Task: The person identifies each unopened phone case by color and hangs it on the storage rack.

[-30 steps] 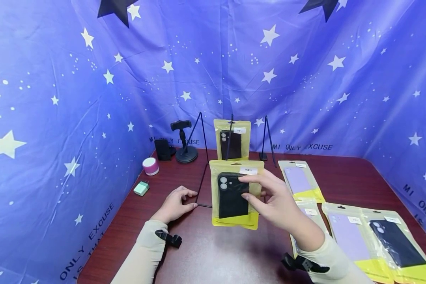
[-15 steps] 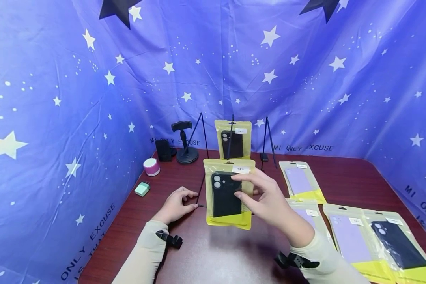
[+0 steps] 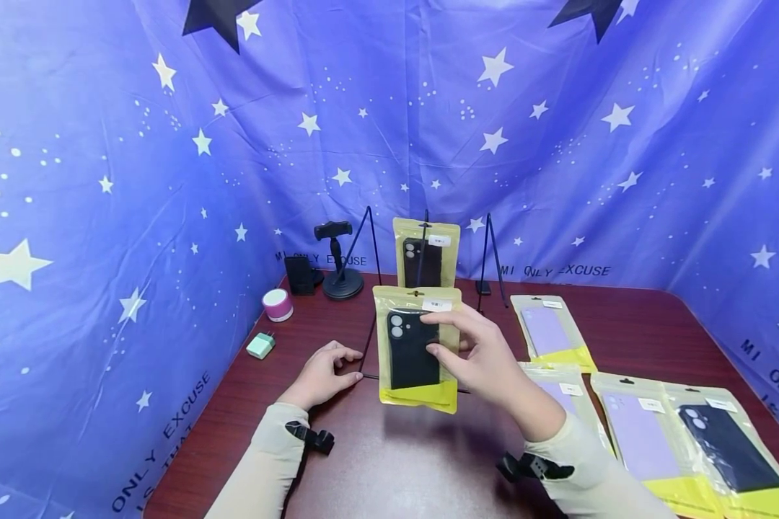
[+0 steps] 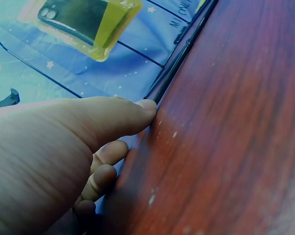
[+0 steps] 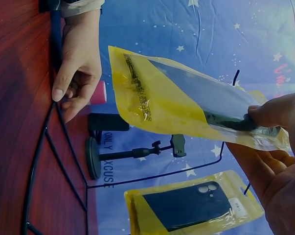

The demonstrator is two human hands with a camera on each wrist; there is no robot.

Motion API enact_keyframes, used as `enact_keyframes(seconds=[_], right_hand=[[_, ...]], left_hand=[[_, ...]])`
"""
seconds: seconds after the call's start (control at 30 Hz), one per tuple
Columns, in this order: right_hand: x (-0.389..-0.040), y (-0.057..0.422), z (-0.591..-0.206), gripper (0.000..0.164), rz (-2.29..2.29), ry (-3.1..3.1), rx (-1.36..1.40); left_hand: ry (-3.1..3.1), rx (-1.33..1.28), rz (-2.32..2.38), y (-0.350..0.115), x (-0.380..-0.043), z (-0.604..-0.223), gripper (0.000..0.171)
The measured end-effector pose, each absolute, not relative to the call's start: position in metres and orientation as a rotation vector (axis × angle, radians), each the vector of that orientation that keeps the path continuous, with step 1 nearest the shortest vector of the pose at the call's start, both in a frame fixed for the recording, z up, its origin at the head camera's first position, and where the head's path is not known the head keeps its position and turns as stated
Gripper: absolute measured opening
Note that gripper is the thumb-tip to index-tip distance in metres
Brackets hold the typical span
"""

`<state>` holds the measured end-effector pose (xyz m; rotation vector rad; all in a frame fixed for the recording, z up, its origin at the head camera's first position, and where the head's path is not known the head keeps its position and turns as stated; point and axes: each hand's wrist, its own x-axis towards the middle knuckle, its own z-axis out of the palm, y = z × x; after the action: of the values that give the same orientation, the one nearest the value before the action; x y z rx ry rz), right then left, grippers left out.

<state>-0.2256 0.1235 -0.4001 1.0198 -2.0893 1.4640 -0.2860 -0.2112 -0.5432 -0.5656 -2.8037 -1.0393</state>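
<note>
My right hand (image 3: 487, 353) pinches a bagged black phone case (image 3: 412, 360) by its right side, thumb in front and fingers behind. The clear-and-yellow bag is upright above the table, its hang hole at the top, in front of the black wire display rack (image 4: 186, 46). Another bagged black phone case (image 5: 186, 205) hangs on the rack's middle hook, partly covered in the head view. Low at the rack's front left corner, my left hand (image 3: 318, 375) grips the wire between thumb and fingers, with its wrist near the table.
Several bagged phone cases, such as a purple one (image 3: 545, 328) and a black one (image 3: 727, 443), lie on the right of the table. At the left are a phone stand (image 3: 342, 281), a pink-and-white cylinder (image 3: 276, 304) and a green charger plug (image 3: 260, 345). Star-printed cloth surrounds the table.
The right hand has carried the bagged phone case leftward and slightly up, in front of the rack. My left hand stays at the rack's corner.
</note>
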Motion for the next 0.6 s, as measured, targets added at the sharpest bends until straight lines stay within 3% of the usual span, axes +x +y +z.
enact_keyframes(seconds=[0.6], right_hand=[[-0.258,0.120,-0.399,0.047,1.406,-2.064,0.886]], left_hand=[[-2.765,-0.597,-1.086,-0.211,-0.284,-0.542,0.034]])
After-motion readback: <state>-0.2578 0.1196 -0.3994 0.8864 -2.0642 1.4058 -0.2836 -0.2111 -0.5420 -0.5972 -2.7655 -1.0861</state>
